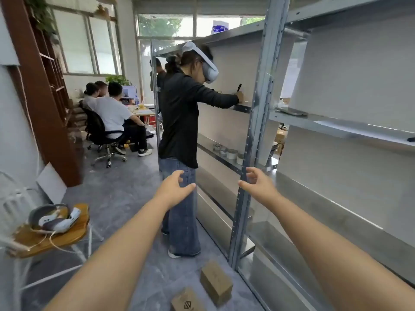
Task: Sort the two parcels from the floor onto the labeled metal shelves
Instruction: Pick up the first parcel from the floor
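Two brown cardboard parcels lie on the grey floor at the bottom of the view: a larger one close to the shelf post, and a smaller one with a black logo nearer to me. Both my arms stretch forward above them. My left hand is open with fingers spread, holding nothing. My right hand is also open and empty, just in front of the upright post of the metal shelves. The shelves run along the right side.
A person in a black top and headset stands right ahead at the shelves, writing. A phone lies on a shelf. A small wooden stool with a headset stands at left. People sit at a desk far back.
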A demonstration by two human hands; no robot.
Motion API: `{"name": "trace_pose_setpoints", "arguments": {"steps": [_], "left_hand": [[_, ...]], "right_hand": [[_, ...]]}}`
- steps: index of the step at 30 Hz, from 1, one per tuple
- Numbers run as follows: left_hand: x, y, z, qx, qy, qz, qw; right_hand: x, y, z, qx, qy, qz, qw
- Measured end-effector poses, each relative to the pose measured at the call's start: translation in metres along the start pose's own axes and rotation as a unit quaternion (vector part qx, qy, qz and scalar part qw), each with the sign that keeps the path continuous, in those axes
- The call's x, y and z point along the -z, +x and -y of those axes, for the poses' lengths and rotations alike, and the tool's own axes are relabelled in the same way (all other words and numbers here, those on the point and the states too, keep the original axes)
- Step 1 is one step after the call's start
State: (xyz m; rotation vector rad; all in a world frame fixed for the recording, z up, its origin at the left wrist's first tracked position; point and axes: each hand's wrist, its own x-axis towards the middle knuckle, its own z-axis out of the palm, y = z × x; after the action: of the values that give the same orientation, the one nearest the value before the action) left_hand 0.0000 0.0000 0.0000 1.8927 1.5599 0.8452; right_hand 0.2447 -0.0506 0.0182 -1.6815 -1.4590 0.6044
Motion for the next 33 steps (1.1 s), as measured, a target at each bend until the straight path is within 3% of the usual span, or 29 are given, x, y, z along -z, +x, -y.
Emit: {"name": "trace_pose_setpoints", "arguments": {"steps": [10, 20, 28, 33], "left_hand": [[0.028, 0.02, 0.035, 0.095, 0.028, -0.07, 0.993], [-0.001, 0.029, 0.024, 0.173, -0.018, -0.151, 0.973], [-0.007, 0.054, 0.038, 0.206, -0.045, -0.163, 0.964], [0.003, 0.088, 0.062, 0.201, -0.055, -0.159, 0.965]], "right_hand": [[-0.061, 0.056, 0.012, 0.048, 0.014, 0.084, 0.995], [-0.073, 0.128, 0.002, 0.09, 0.038, 0.182, 0.979], [-0.11, 0.156, -0.013, 0.084, 0.046, 0.238, 0.967], [-0.132, 0.185, -0.01, 0.08, 0.051, 0.222, 0.971]]}}
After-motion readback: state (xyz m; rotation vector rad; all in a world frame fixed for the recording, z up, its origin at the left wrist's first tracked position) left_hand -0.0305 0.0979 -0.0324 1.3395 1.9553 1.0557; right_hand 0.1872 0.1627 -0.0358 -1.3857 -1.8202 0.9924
